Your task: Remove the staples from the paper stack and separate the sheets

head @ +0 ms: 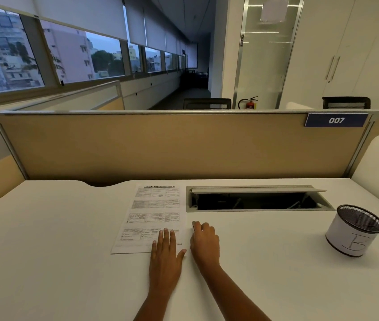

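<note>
A printed paper stack (153,212) with tables of text lies flat on the white desk (56,251), a little left of centre. My left hand (166,253) lies palm down on the stack's lower right corner, fingers stretched out and holding nothing. My right hand (204,244) rests on the desk just right of the paper's edge. Its fingers curl down over a small grey object (193,224), of which only a tip shows at the fingertips. No staple can be made out on the paper at this size.
A black mesh cup (355,230) wrapped in white paper marked "B" stands at the right. An open cable hatch (255,200) is set into the desk behind my right hand. A tan partition (172,147) closes off the desk's far edge.
</note>
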